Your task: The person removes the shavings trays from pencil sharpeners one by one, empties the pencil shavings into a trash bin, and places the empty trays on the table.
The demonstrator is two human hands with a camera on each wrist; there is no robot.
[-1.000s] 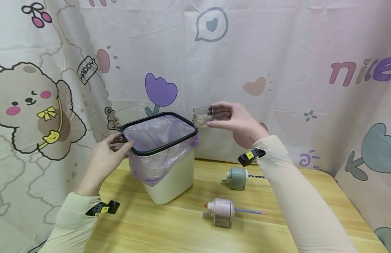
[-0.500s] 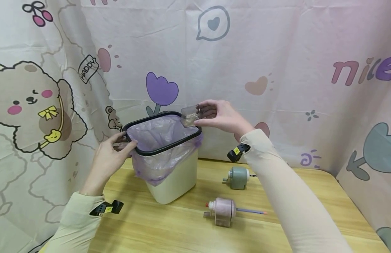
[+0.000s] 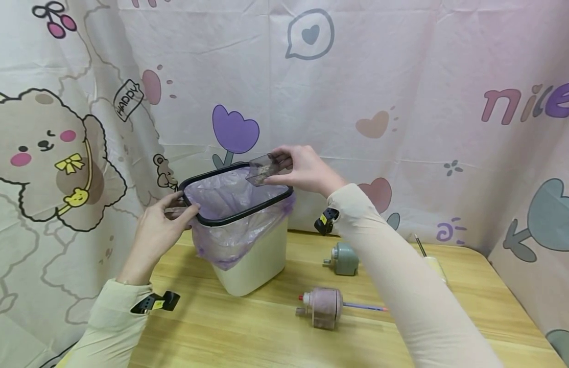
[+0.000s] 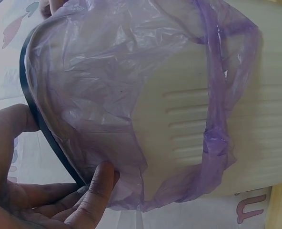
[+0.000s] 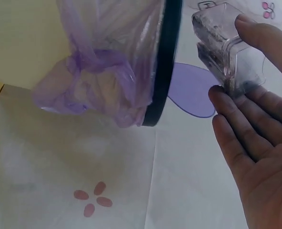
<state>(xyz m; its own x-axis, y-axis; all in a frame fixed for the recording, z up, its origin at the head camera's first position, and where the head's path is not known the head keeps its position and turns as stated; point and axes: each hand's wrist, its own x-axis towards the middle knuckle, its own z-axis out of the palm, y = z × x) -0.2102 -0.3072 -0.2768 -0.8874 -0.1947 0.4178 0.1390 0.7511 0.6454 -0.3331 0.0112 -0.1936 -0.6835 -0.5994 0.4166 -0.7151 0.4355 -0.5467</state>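
My right hand [image 3: 305, 168] pinches a clear plastic shavings tray [image 3: 261, 171] between thumb and fingers, with pale pencil shavings inside. The tray is tilted over the far right part of a white trash bin [image 3: 261, 260]. A black rim [image 3: 247, 209] and a purple liner bag [image 3: 231, 243] top the bin. In the right wrist view, the tray [image 5: 224, 55] shows from its side, beyond the rim [image 5: 166, 62]. My left hand [image 3: 160, 230] grips the bin's left rim; in the left wrist view its thumb [image 4: 100, 183] lies over the liner and fingers wrap the rim.
A pink pencil sharpener [image 3: 327, 306] with a purple pencil [image 3: 362, 306] stands right of the bin on the wooden table [image 3: 247, 332]. Behind it sits a green sharpener [image 3: 346, 259]. A dark pencil [image 3: 420, 246] and a pale yellow thing [image 3: 434, 266] show partly behind my right sleeve.
My right hand has moved left with the tray, from beside the bin's right rim to over its opening, and the tray now tips more. My left hand stays on the rim.
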